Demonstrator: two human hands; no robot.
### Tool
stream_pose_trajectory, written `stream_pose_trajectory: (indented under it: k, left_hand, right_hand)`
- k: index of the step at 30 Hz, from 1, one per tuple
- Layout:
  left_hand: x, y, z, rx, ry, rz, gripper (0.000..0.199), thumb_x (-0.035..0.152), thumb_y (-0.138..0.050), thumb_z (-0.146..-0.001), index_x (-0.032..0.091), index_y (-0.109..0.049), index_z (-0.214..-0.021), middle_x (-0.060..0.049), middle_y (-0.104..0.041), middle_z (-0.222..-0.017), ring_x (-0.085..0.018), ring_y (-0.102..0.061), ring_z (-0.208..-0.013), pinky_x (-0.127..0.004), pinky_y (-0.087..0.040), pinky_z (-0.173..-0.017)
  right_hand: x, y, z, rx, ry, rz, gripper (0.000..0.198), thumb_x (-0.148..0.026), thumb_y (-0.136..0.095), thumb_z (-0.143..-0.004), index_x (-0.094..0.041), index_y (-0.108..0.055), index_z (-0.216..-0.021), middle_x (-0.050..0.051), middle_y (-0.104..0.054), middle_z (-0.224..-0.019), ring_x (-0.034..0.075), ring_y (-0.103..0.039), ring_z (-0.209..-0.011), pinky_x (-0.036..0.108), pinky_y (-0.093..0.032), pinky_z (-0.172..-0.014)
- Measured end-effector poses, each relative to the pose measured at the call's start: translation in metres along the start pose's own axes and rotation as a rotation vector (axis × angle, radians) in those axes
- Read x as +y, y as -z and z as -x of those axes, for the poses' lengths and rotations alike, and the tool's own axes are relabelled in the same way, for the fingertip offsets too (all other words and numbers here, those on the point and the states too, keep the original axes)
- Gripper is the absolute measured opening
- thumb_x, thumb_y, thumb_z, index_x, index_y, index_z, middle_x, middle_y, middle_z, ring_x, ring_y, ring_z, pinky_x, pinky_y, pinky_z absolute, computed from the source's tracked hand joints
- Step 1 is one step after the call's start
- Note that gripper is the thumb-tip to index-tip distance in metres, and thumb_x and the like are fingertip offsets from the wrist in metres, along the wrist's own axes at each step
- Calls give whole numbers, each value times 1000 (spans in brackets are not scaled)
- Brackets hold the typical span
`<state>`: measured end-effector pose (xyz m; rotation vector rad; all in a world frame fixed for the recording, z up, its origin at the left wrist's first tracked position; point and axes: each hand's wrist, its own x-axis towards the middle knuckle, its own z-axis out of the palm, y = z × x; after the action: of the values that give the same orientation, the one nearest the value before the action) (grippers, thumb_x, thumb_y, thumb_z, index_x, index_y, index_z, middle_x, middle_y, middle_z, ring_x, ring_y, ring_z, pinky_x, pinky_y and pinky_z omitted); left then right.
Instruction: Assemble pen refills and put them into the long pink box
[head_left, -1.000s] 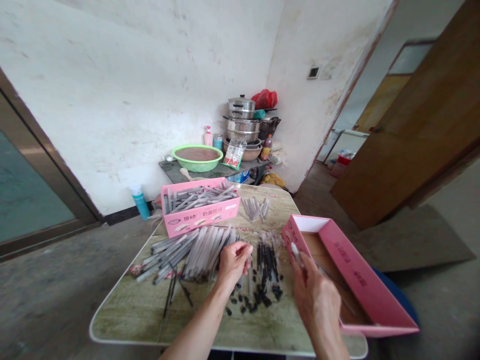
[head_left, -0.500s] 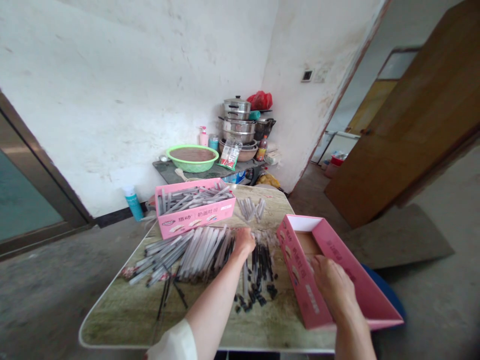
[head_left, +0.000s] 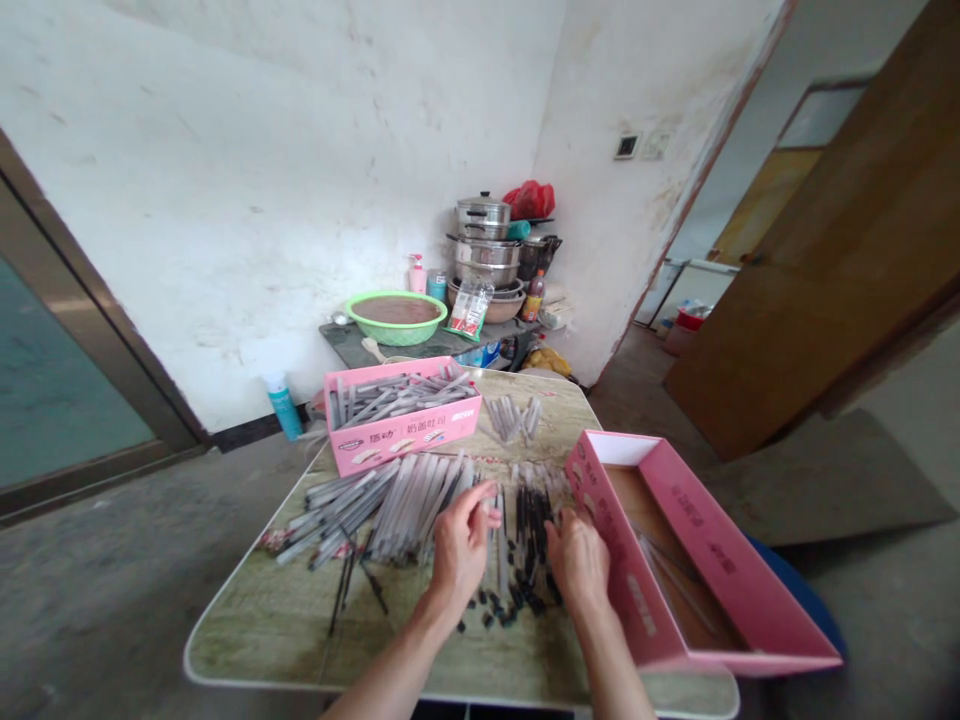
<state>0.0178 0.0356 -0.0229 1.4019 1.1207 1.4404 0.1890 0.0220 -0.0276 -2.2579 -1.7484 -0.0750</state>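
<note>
My left hand [head_left: 463, 535] hovers over the middle of the table, its fingers bent and apart, with nothing visible in them. Just left of it lies a row of whitish translucent pen barrels [head_left: 409, 510]. My right hand [head_left: 581, 555] is closed, fingertips down at the black pen parts [head_left: 531, 520]; whatever it grips is hidden. Small black caps [head_left: 491, 608] are scattered below both hands. Beside my right hand stands a pink box [head_left: 626, 590] with a few thin pens [head_left: 679, 580] on its bottom. Another pink box [head_left: 405, 430], full of grey pens, sits at the back left.
Short clear tubes [head_left: 514, 418] lie at the back of the table [head_left: 300, 640]. Loose black sticks [head_left: 349, 580] rest at the left. Behind are a green basin [head_left: 394, 325], stacked pots [head_left: 486, 255] and a bottle [head_left: 534, 297]. A blue spray can [head_left: 283, 408] stands left.
My right hand has come out of the right pink box and moved left to the black parts. My left hand has drawn back slightly and its fingers have loosened. Thin pens now show in that box.
</note>
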Motion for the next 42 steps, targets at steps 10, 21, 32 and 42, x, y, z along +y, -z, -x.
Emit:
stream_pose_trajectory:
  k: [10,21,32,42]
  left_hand:
    - [-7,22,27,155,-72,22,29,34,-52,-87,22,-68,-108,-10,-70,-97,-19,-67,-71,-30,-54,-70]
    - [-11,24,32,149,-89,17,28,35,-53,-86,23,-70,-105,-10,-71,-95,-20,-67,-73,-31,-54,-74]
    - [-14,26,34,125,-99,5,29,33,-53,-86,23,-69,-108,-10,-69,-96,-19,-66,-75,-30,-54,-73]
    - [15,25,14,-249,292,427,39,41,-56,-86,13,-66,-111,-11,-65,-92,-14,-56,-70,-21,-45,-54]
  right_hand:
    - [-21,-19,3,4,115,-11,21,-15,-51,-86,-11,-67,-99,13,-68,-94,22,-62,-91,27,-44,-80]
    - [-69,-12,20,-131,96,-30,19,-28,-51,-87,-15,-63,-82,11,-71,-74,21,-68,-69,24,-42,-58]
    - [-69,-7,8,-199,-55,-287,18,-24,-50,-78,-14,-63,-71,17,-71,-74,27,-68,-78,32,-46,-66]
    - [-40,26,56,-799,-144,-1718,24,-40,-59,-80,-16,-52,-80,3,-64,-54,14,-57,-35,22,-44,-35]
